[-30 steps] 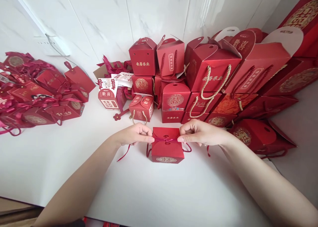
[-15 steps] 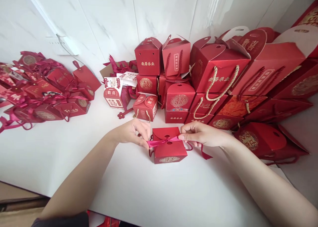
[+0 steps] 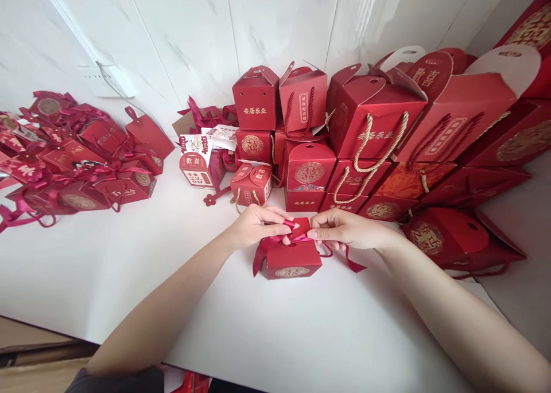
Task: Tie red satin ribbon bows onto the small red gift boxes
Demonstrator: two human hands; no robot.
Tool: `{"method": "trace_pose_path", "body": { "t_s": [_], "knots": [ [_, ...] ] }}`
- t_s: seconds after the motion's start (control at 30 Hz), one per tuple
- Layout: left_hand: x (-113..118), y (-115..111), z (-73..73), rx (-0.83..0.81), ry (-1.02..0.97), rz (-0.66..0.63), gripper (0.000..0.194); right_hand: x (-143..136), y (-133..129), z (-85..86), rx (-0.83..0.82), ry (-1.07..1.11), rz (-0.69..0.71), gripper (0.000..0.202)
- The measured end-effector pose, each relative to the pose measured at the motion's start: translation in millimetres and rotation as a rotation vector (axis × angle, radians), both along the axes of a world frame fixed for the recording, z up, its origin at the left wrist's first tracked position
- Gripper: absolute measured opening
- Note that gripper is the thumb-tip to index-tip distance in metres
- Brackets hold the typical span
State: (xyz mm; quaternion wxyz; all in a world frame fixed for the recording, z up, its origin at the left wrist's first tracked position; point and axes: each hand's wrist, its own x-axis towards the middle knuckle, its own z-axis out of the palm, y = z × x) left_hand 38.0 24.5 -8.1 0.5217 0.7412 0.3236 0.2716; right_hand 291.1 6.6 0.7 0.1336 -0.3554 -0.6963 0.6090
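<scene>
A small red gift box [image 3: 293,263] with a round gold pattern on its front stands on the white table. A dark pink ribbon [image 3: 261,255] crosses its top, one end hanging at the left and another lying at the right. Over the box's top left, my left hand [image 3: 264,228] pinches the ribbon near the knot. My right hand [image 3: 342,229], closed at the fingertips, grips the ribbon at the box's right. A dark red cord handle shows at the box's right side. Fingers partly cover the lid and knot.
Stacked red gift boxes [image 3: 379,129] with rope handles stand against the tiled wall behind my hands. On the left lies a pile of ribboned boxes [image 3: 124,183]. A small box [image 3: 251,183] sits just beyond my left hand. The table's front edge [image 3: 206,372] runs below.
My left hand has moved right, from the ribbon's left end to the middle of the box top. The left ribbon end now hangs down. My right hand stays almost in place.
</scene>
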Motion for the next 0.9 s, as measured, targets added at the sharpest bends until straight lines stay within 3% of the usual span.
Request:
{"method": "trace_pose_path", "body": {
  "t_s": [0.17, 0.33, 0.5, 0.63, 0.8, 0.9],
  "knots": [
    [-1, 2, 1.5, -0.062, 0.016, -0.081, 0.019, -3, 0, 1.4, -0.029, 0.004, -0.005, 0.042],
    [-28, 9, 23.5, -0.007, 0.06, -0.19, 0.017, -3, -1, 3.9, -0.043, 0.018, -0.029, 0.044],
    [-50, 10, 42.6, -0.027, 0.319, -0.221, 0.049, -4, -1, 3.1, -0.055, 0.043, -0.02, 0.046],
    [-40, 3, 41.4, -0.018, 0.44, -0.19, 0.043, -3, -1, 1.4, -0.028, 0.041, 0.0, 0.046],
    [-34, 2, 34.9, -0.189, 0.343, -0.153, 0.034, -3, -1, 3.5, -0.02, 0.034, 0.006, 0.046],
    [-38, 7, 31.3, -0.186, 0.327, -0.144, 0.032, -4, -2, 5.1, -0.034, 0.021, -0.01, 0.044]
  ]
}}
